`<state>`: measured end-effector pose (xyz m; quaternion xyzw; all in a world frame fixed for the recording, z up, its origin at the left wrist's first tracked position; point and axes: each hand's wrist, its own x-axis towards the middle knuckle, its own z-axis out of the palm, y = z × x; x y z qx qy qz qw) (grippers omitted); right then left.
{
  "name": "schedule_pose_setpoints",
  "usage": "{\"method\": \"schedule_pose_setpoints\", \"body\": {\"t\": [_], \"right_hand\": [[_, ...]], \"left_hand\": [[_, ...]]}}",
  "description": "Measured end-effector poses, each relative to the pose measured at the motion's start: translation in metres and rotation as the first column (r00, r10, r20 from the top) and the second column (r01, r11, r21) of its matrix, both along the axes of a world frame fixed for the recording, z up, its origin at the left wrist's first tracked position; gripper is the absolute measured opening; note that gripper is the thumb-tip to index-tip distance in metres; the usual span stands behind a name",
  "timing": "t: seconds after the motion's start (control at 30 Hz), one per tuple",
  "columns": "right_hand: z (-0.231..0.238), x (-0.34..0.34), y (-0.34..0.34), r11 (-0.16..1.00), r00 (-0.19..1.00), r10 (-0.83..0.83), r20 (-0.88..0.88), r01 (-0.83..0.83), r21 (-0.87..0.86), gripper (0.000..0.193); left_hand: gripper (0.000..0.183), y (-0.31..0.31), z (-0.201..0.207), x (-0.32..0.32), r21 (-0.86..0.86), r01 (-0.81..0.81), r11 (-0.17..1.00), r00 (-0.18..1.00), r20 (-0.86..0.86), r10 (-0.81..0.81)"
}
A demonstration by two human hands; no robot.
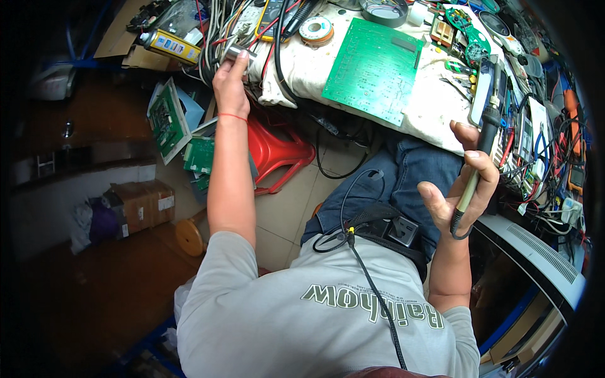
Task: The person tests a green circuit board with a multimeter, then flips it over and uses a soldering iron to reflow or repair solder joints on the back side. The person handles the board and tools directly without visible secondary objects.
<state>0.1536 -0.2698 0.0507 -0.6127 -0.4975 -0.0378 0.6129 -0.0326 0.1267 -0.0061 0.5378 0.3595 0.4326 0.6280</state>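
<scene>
My right hand [474, 171] is closed around the handle of a soldering iron [488, 129], which is held upright at the right with its tip end toward the bench and its cord trailing below the palm. At the bench's left edge, the thumb and fingers of my left hand [230, 87] grip a short silver metal cylinder [238, 53]; part of it is hidden by the fingers. Between my hands, a green circuit board [372, 72] lies on the white cloth [435, 116], its near corner at the bench's front edge. A solder spool [316, 30] sits behind it, to the left.
Cables [213, 44] and a yellow spray can [173, 47] crowd the left. Pliers [459, 88], small circuit boards [463, 28] and tangled wires [545, 164] fill the right. A red stool [277, 148] stands below the bench, beside more circuit boards [169, 123].
</scene>
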Motion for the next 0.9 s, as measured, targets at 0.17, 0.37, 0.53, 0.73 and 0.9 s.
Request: {"method": "schedule_pose_setpoints", "body": {"t": [0.17, 0.37, 0.53, 0.73, 0.9], "right_hand": [[-0.005, 0.0, -0.008, 1.0, 0.999, 0.002, -0.052, -0.001, 0.01, 0.069], [-0.009, 0.006, -0.021, 0.999, 0.994, -0.036, -0.1, 0.038, 0.017, 0.063], [-0.011, 0.004, -0.024, 1.0, 0.981, -0.021, -0.195, 0.024, 0.01, 0.06], [-0.013, 0.0, -0.023, 0.999, 0.973, -0.001, -0.229, 0.011, 0.043, 0.056], [-0.013, 0.001, -0.028, 0.998, 0.971, -0.021, -0.236, 0.035, 0.052, 0.053]], "left_hand": [[0.017, 0.036, -0.012, 0.01, -0.22, 0.01, 0.976, 0.985, -0.163, -0.047], [0.022, 0.038, -0.036, 0.024, 0.278, -0.097, 0.955, 0.976, -0.161, 0.146], [0.029, 0.026, -0.05, 0.042, 0.401, -0.064, 0.914, 0.972, -0.18, 0.148], [0.033, 0.028, -0.038, 0.025, 0.213, 0.136, 0.967, 0.986, -0.123, -0.111], [0.032, 0.019, -0.049, -0.013, 0.11, -0.113, 0.988, 0.992, -0.042, 0.118]]}}
